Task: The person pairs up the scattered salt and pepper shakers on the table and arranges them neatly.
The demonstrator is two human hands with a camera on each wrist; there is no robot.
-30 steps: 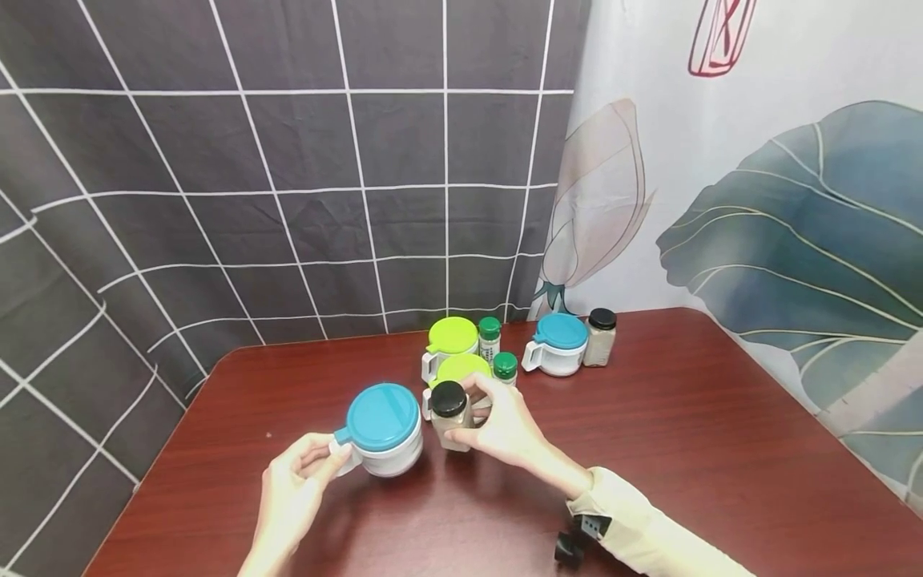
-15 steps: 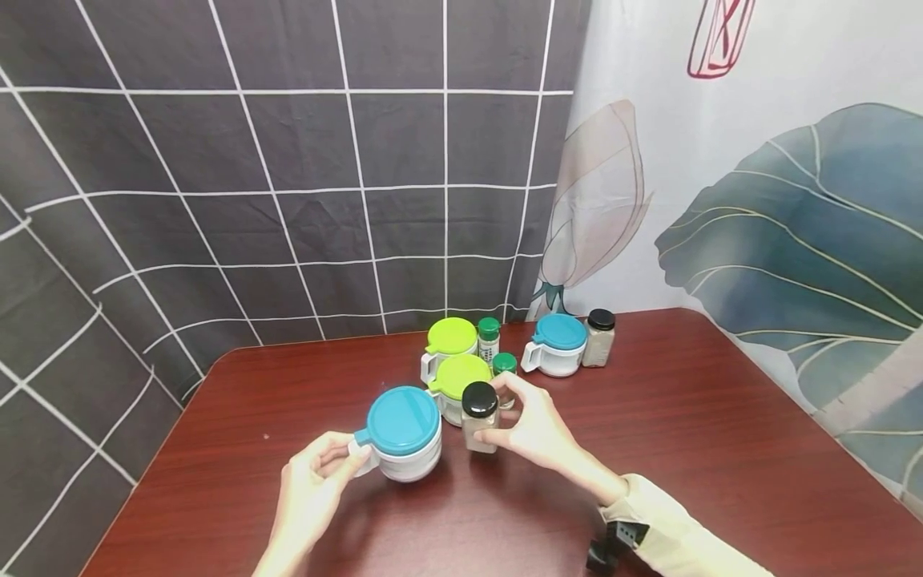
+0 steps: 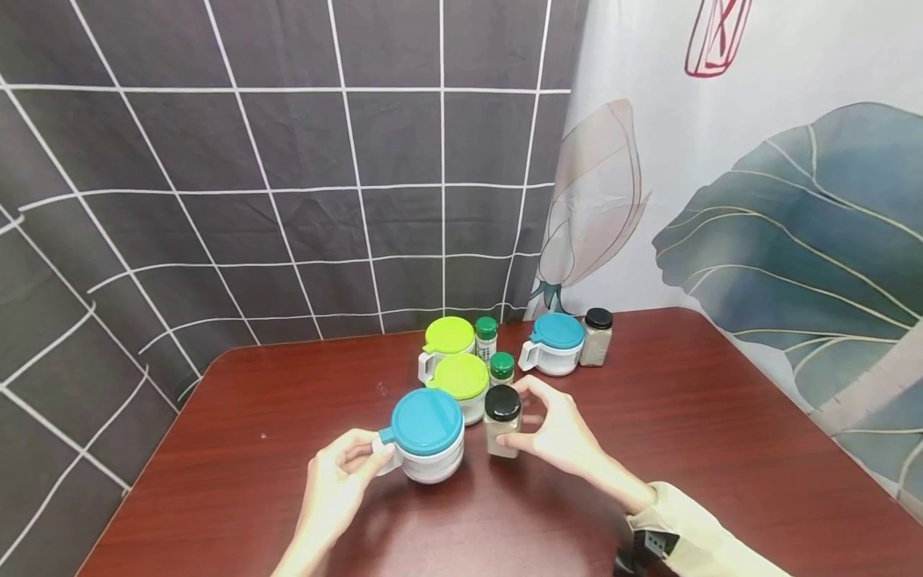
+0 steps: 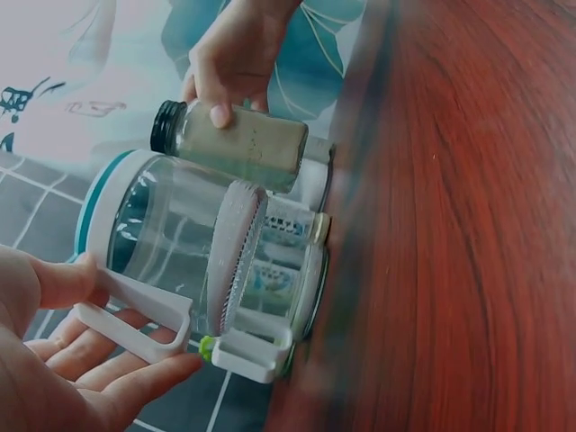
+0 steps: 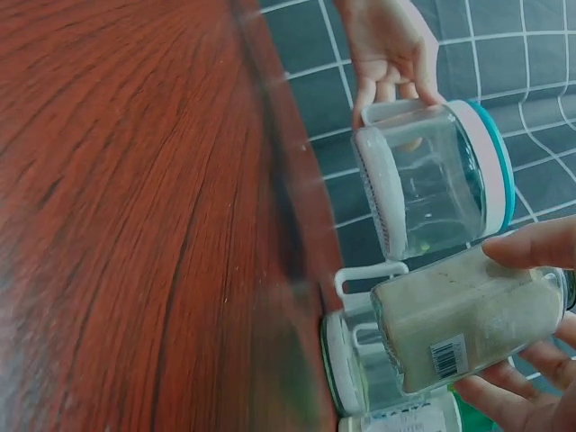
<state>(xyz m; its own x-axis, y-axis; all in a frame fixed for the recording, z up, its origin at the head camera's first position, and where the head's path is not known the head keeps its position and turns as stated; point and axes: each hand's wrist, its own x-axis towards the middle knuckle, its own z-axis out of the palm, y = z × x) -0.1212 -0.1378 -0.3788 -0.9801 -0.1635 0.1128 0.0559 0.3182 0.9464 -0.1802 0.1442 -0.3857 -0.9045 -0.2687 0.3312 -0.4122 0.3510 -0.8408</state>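
Note:
My left hand [image 3: 337,481] pinches the white handle [image 4: 144,315] of a clear seasoning jar with a blue lid [image 3: 428,421]. In the left wrist view the jar's ribbed base shows, raised off the table. My right hand [image 3: 566,433] grips a square spice bottle [image 3: 502,425] with a black cap, thumb on its near side and fingers behind. Pale powder fills the bottle, and a barcode label [image 5: 448,356] shows low on it in the right wrist view. Bottle and jar are side by side, the bottle to the right.
Behind them stand two lime-lidded handled jars [image 3: 449,335] and two green-capped shakers [image 3: 486,340]. Farther right are another blue-lidded jar [image 3: 554,344] and a second black-capped bottle [image 3: 596,338]. The red-brown table [image 3: 288,401] ends at a grid-patterned curtain [image 3: 303,224].
Both hands have moved to the right across the table front, carrying the blue-lidded jar and the black-capped bottle. The front lime-lidded jar is less covered by the bottle.

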